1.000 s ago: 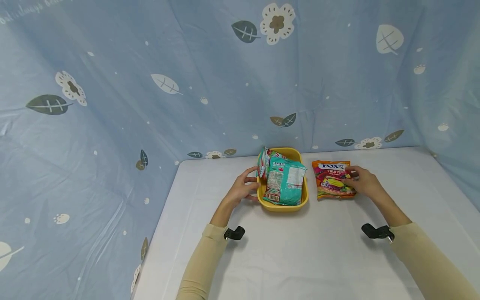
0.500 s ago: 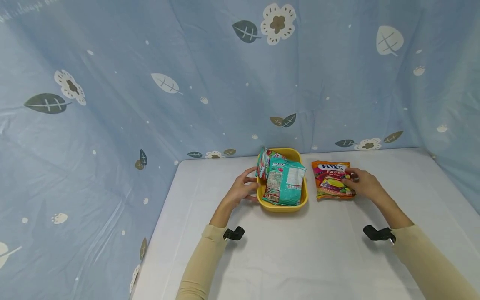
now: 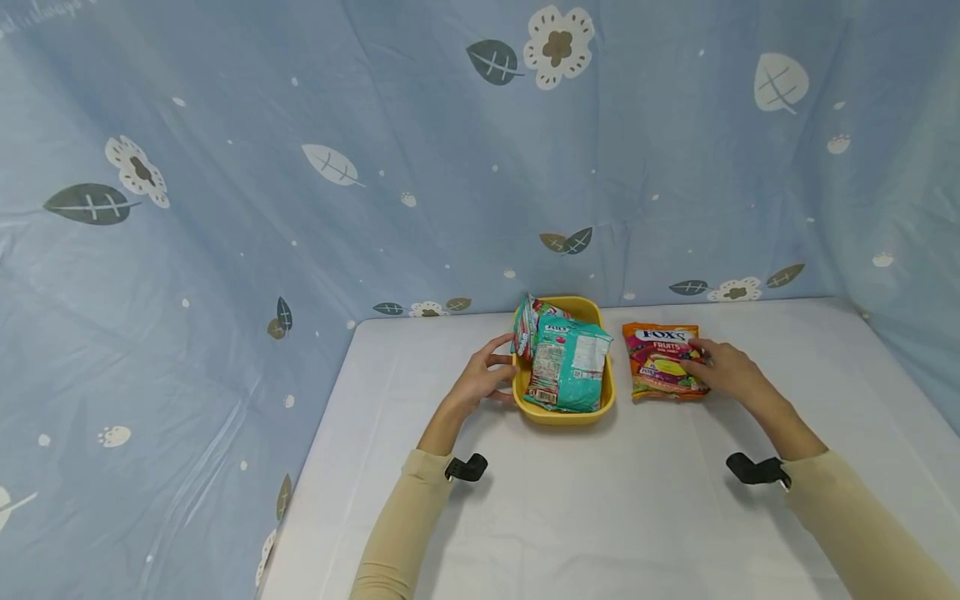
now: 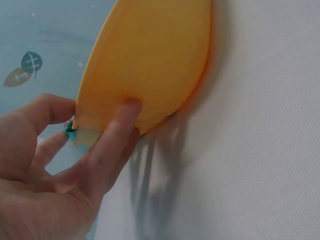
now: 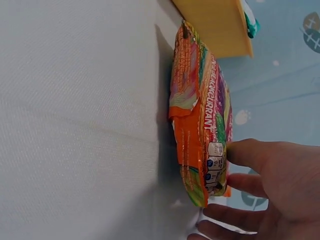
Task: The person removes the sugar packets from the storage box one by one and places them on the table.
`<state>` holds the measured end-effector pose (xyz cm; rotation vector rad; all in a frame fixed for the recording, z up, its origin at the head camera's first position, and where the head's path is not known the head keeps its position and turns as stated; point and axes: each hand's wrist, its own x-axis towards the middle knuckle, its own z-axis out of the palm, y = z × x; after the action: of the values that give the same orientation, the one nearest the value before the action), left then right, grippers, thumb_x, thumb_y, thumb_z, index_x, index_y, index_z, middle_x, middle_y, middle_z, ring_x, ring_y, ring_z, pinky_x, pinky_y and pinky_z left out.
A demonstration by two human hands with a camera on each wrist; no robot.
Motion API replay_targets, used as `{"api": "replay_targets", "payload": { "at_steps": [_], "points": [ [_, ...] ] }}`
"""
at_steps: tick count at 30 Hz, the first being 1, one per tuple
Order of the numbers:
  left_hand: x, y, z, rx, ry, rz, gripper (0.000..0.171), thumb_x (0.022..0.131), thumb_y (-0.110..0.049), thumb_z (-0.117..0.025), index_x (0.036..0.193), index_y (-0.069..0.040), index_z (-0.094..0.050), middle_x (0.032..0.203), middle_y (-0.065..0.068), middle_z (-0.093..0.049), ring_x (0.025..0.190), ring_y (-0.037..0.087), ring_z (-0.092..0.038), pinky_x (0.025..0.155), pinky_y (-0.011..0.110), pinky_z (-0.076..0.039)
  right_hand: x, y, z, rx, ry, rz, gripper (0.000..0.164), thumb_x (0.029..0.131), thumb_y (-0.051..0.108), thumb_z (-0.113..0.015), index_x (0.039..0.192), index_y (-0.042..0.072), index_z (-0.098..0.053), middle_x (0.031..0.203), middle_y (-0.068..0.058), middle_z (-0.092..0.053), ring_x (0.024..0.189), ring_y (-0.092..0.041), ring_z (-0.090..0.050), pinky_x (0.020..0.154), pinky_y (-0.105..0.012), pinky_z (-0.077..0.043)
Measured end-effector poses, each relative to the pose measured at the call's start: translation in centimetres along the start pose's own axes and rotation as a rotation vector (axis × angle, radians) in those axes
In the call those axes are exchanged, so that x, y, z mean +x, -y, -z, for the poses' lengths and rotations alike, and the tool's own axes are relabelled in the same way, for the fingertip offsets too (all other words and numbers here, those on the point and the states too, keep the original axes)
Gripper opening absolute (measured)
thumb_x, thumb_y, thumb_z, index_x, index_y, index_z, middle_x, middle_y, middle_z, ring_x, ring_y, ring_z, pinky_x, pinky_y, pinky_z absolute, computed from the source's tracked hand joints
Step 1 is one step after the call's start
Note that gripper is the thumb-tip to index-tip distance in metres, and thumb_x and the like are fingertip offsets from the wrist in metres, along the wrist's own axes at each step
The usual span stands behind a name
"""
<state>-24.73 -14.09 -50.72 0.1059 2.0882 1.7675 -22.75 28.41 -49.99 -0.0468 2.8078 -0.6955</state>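
A yellow plastic basket [image 3: 566, 418] stands on the white table, with teal candy bags [image 3: 573, 367] in it. At the basket's left side is my left hand [image 3: 477, 377], fingers spread; in the left wrist view one fingertip presses the outer wall and another finger is at the rim. An orange and purple bag of fruit candy [image 3: 660, 358] lies flat to the right of the basket. My right hand [image 3: 727, 371] is at this bag's right edge. Seen from the right wrist, the upper fingertip touches the bag's top while the lower fingers extend beside its edge.
The white-covered table [image 3: 600, 517] backs onto a blue curtain [image 3: 450, 167] printed with leaves and flowers. Another curtain side closes off the left. Black camera mounts [image 3: 467, 467] sit on both wrists.
My right fingertips have shifted slightly toward me on the orange candy bag. The left hand stays at the basket, and the basket and bags look unmoved.
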Motion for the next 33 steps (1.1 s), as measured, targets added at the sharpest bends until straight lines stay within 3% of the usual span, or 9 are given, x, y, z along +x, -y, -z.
{"api": "replay_targets", "payload": {
  "at_steps": [17,26,33],
  "points": [
    [0.2,0.0,0.2,-0.008,0.032,0.024,0.069,0.095,-0.012,-0.063,0.152,-0.037,-0.033,0.14,0.023,-0.047,0.108,0.038,-0.066,0.078,0.06,-0.06,-0.4,1.2,0.6,-0.094,-0.033,0.034,0.068,0.096,0.034,-0.06,0.143,-0.01,-0.038,0.135,-0.044,-0.039,0.125,-0.06,-0.037,0.101,-0.075,-0.039],
    [-1.3,-2.3,0.0,-0.009,0.059,0.031,0.068,0.095,-0.007,-0.06,0.154,-0.026,-0.033,0.139,0.028,-0.046,0.107,0.043,-0.065,0.079,0.058,-0.059,-0.8,2.3,1.2,-0.107,-0.043,0.027,0.07,0.095,0.036,-0.061,0.143,-0.009,-0.038,0.138,-0.043,-0.035,0.126,-0.061,-0.034,0.102,-0.077,-0.036],
    [-1.5,-2.5,0.0,-0.012,0.053,0.031,0.068,0.095,-0.006,-0.06,0.154,-0.027,-0.033,0.138,0.028,-0.047,0.107,0.044,-0.065,0.078,0.058,-0.06,-0.8,3.1,1.4,-0.12,-0.046,0.035,0.068,0.096,0.035,-0.059,0.143,-0.01,-0.039,0.138,-0.043,-0.036,0.124,-0.06,-0.036,0.101,-0.076,-0.039]
  ]
}}
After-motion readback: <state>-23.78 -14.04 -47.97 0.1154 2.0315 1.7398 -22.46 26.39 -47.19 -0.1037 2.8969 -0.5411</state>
